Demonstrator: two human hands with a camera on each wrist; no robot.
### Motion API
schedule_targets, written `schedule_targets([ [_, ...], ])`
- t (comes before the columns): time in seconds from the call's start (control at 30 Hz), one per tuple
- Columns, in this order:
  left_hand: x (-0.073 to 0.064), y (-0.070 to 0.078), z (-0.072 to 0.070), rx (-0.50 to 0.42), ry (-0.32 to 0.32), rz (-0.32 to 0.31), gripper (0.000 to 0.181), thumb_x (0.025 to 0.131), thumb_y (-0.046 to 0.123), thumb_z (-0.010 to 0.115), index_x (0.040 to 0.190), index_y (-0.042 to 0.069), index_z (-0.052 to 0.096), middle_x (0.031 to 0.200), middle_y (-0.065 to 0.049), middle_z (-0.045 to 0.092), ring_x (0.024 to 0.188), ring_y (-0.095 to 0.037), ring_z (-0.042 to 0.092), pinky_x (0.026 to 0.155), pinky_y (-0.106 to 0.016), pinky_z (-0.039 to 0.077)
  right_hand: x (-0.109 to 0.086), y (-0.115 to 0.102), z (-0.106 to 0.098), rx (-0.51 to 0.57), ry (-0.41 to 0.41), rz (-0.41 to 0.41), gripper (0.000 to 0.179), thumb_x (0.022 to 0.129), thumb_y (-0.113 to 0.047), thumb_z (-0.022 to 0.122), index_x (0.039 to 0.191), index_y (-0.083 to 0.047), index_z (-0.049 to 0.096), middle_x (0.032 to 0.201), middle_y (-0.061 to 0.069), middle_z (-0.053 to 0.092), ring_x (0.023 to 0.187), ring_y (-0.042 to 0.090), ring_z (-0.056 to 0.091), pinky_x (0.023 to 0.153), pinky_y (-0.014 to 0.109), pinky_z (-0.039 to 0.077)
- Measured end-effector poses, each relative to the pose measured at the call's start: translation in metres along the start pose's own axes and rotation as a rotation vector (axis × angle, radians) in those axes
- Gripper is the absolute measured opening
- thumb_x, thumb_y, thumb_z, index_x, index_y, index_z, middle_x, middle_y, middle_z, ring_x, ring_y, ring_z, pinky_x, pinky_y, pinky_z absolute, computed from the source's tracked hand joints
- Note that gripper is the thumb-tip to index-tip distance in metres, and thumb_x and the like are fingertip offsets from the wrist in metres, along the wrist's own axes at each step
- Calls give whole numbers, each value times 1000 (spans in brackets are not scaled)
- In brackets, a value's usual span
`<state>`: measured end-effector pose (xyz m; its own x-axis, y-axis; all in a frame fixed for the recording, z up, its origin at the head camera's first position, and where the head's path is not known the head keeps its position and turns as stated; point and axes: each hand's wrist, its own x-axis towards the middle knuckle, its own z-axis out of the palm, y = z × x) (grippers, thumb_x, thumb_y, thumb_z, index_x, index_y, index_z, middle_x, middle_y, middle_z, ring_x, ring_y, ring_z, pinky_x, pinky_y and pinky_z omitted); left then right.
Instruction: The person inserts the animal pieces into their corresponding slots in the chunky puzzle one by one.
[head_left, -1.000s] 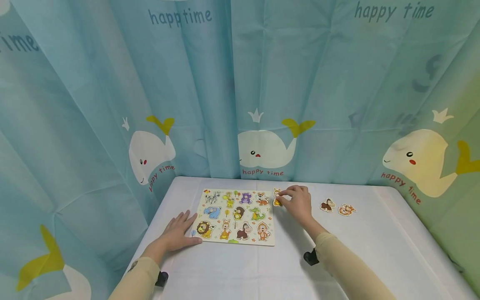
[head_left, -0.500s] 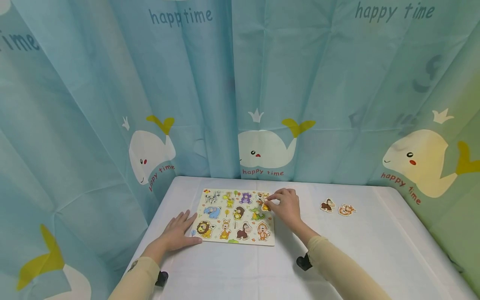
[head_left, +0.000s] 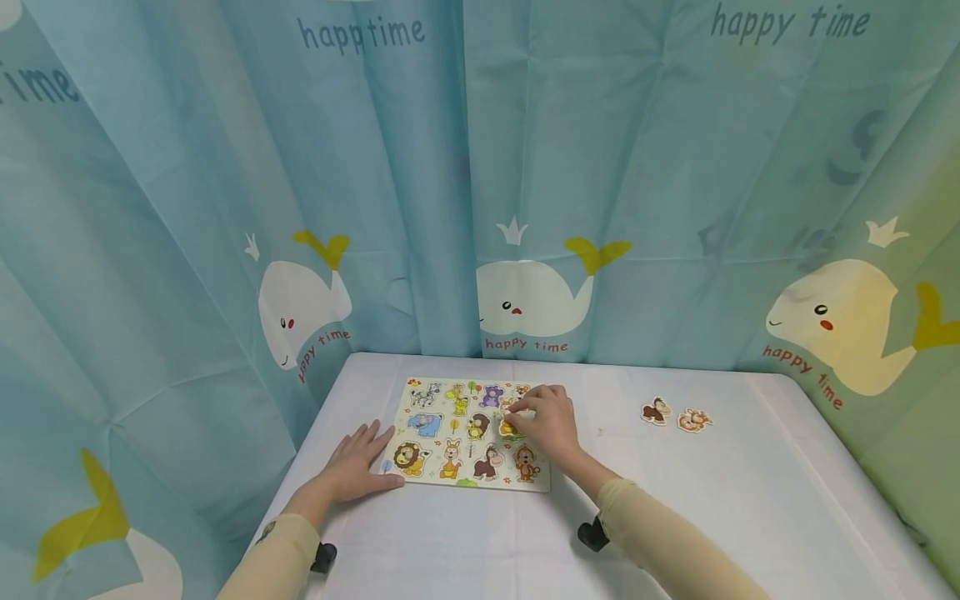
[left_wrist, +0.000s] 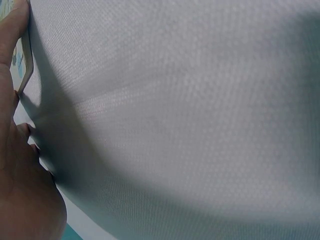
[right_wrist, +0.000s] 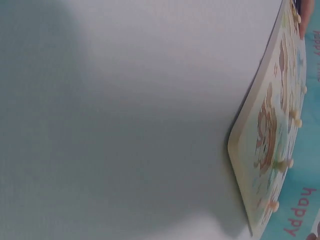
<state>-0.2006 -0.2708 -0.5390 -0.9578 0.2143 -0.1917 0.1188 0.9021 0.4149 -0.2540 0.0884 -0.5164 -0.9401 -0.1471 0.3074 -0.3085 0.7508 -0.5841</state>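
Observation:
A wooden animal puzzle board [head_left: 517, 488] lies on the table, showing printed animals such as a lion, an elephant and a zebra. My right hand [head_left: 551, 427] pinches a kangaroo puzzle piece [head_left: 506, 430] between thumb and fingertips, over the board's right part. The piece and fingers overlap the crocodile and partly cover the tiger. On the board's front row, a kangaroo picture [head_left: 450, 461] shows between the lion and the gorilla. My left hand [head_left: 351, 468] rests with spread fingers along the board's left edge, thumb at its front left corner.
Two loose pieces, a gorilla [head_left: 655, 410] and an orange-and-white one [head_left: 693, 420], lie right of the board on the white tabletop [head_left: 712, 500]. Small knobs [right_wrist: 298, 122] rise from the board in the right wrist view. A blue whale-print curtain [head_left: 420, 208] hangs behind.
My right hand has carried the kangaroo piece leftward and toward me, from beside the board's upper right edge to over the crocodile. The left hand and the loose pieces stay put.

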Motion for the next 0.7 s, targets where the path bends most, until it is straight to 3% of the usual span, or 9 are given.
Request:
schedule_targets([
  [0.7, 0, 0, 0, 1, 0, 3, 105, 82, 64, 76, 161, 9, 33, 167, -24, 19, 154, -46, 10, 124, -62, 7, -13, -32, 36, 2, -51, -61, 11, 84, -37, 85, 84, -26, 83, 103, -5, 64, 107, 21, 48, 91, 43, 42],
])
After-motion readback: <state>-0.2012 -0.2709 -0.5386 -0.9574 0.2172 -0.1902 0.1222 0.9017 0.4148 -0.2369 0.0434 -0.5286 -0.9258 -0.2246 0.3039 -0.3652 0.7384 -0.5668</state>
